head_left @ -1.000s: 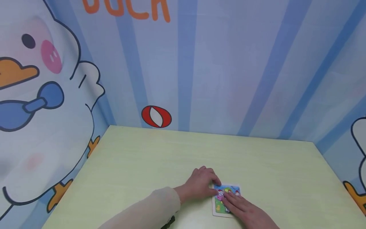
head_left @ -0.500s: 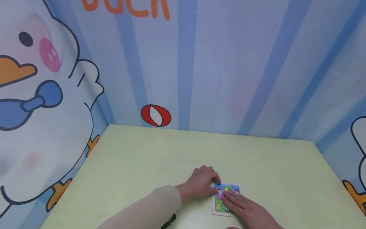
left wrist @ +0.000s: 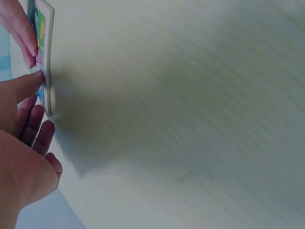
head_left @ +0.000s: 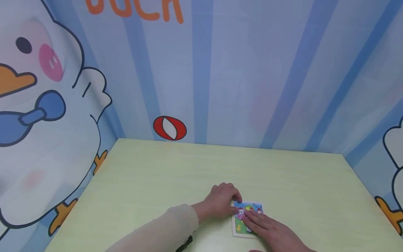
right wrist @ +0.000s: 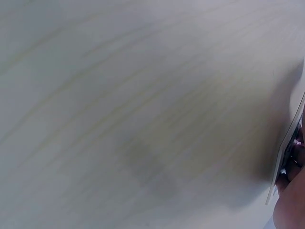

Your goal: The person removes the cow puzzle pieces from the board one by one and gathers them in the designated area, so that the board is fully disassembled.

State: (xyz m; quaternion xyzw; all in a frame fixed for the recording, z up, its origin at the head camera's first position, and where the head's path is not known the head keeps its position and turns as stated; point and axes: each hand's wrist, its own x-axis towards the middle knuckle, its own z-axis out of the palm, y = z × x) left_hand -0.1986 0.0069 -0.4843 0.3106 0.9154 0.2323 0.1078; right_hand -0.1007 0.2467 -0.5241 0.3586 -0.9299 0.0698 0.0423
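Note:
A small rectangular board with a colourful cartoon picture and a pale border [head_left: 238, 228] lies on the table, right of centre near the front. My left hand [head_left: 220, 201] holds its upper left corner, thumb at the left edge and index finger bent at the top. In the left wrist view, that thumb [left wrist: 29, 86] touches the picture side near the border. Laid over the picture from the right are the straight fingers of my right hand [head_left: 267, 227], which hide its lower right part. The right wrist view shows only the board's edge [right wrist: 282, 155] and part of that hand [right wrist: 291, 202].
The pale yellow-green tabletop [head_left: 176, 168] spreads around both hands. Behind it rises a blue striped backdrop [head_left: 233, 70], with a large cartoon duck [head_left: 63, 147] on the left side. A beige sleeve [head_left: 163, 227] covers the left forearm.
The head view has shifted slightly. Both hands keep their places on the board, and a bit of the right hand's thumb now shows at the bottom edge.

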